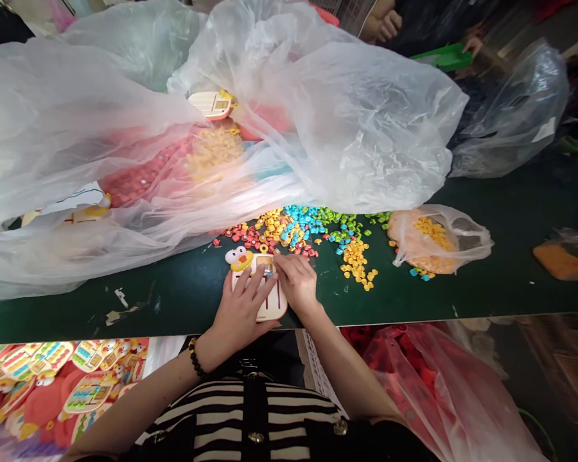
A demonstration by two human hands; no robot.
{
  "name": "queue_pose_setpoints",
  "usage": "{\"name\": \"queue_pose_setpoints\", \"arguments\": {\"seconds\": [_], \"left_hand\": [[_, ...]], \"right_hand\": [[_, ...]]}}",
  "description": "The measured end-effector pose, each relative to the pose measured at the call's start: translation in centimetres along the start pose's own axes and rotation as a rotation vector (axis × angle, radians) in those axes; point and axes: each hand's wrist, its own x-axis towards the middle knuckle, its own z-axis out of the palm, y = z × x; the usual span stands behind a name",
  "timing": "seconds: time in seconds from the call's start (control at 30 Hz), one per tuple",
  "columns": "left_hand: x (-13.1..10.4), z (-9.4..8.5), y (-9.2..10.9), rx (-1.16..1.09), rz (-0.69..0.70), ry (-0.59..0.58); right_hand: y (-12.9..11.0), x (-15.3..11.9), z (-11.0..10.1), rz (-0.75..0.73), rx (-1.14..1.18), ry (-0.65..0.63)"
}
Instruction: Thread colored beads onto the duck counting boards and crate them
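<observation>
Just below the centre of the frame we see a cream toy with a yellow head on a dark green table. Above it we find red, yellow, blue and green beads, and at bottom centre a black-and-cream striped shirt.

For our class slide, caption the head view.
Left hand and right hand on a white duck-faced toy, near loose coloured pieces on a green table.
</observation>
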Motion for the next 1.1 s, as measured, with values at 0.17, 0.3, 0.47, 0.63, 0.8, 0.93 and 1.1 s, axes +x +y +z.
{"name": "queue_pose_setpoints", "arguments": {"seconds": [0.17, 0.3, 0.47, 0.63, 0.8, 0.93, 1.1], "left_hand": [[1.0, -1.3, 0.8, 0.041, -0.048, -0.109], [0.6, -0.6, 0.8, -0.031, -0.044, -0.041], [-0.8, 1.2, 0.3, -0.138, 0.031, 0.122], [-1.4, 1.9, 0.3, -0.177, 0.016, 0.193], [-1.4, 1.9, 0.3, -0.170, 0.011, 0.210], [-1.5, 1.9, 0.3, -0.147, 0.000, 0.238], [-1.5, 1.4, 0.5, -0.131, -0.014, 0.196]], "right_hand": [[0.4, -0.7, -1.0, -0.075, 0.059, -0.074], [0.0, -1.2, -1.1, 0.066, 0.156, -0.055], [-0.2, -0.7, -1.4, 0.305, 0.304, -0.056], [-0.9, -1.3, -2.2, 0.337, 0.337, -0.124], [-2.2, -1.8, -1.9, 0.309, 0.319, -0.159], [-0.8, 0.0, -2.1, 0.285, 0.330, -0.181], [2.8, 3.5, -2.1, 0.284, 0.008, -0.110]]}}
